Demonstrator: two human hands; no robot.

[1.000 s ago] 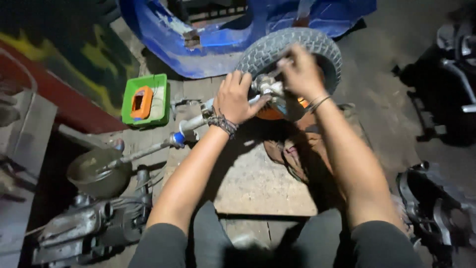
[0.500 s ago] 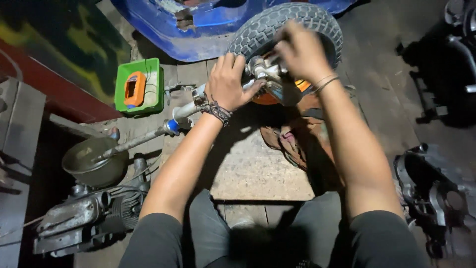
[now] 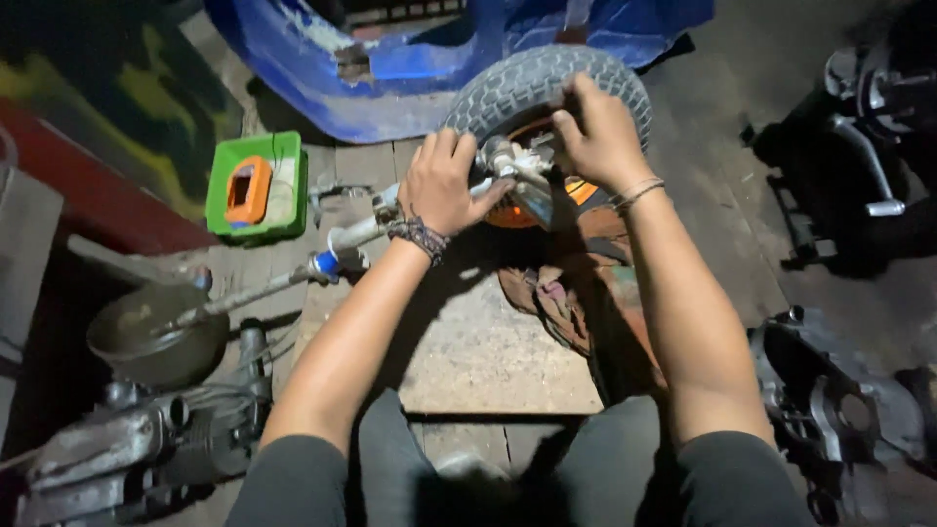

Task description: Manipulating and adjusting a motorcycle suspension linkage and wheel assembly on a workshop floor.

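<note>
At upper centre, the left hand (image 3: pixel 444 185) curls its grip around a metal shaft (image 3: pixel 390 222); the right hand (image 3: pixel 597 137) pinches the fitting (image 3: pixel 517 171) at the small wheel (image 3: pixel 532 83).

A small grey rubber-tyred wheel with an orange hub (image 3: pixel 532 93) stood on the floor at the far edge of a flat wooden board (image 3: pixel 478 342), just before a blue plastic body shell (image 3: pixel 390 88). A square green box with an orange insert (image 3: pixel 257 185) lay left of the wheel. Nearer and further left sat a round dark metal bowl (image 3: pixel 156 337), with a grey metal engine block (image 3: pixel 137 449) before it. A crumpled brown rag (image 3: pixel 566 293) lay at the board's right edge.
</note>
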